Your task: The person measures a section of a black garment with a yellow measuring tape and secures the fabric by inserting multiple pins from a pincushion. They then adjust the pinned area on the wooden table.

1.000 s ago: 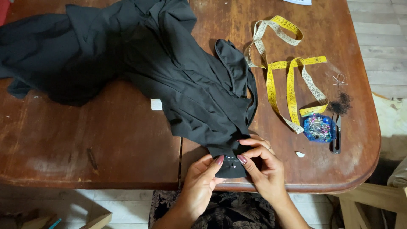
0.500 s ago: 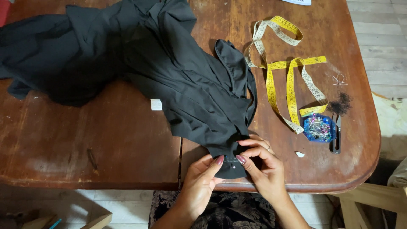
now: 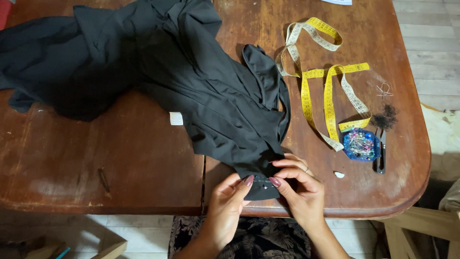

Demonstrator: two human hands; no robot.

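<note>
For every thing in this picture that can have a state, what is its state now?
Black garment: crumpled, spread over the table; one end pinched at the near edge.
Left hand: pinching the garment end.
Right hand: pinching the same end.
Tape measure: unrolled, looped loosely.
Pin cushion: full of pins.
Thread snips: lying flat, untouched.

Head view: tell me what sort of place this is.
Probably a home sewing spot. A worn wooden table holds black cloth, a yellow measuring tape, a blue pin holder and small snips. Both hands pinch the cloth's edge.
</note>
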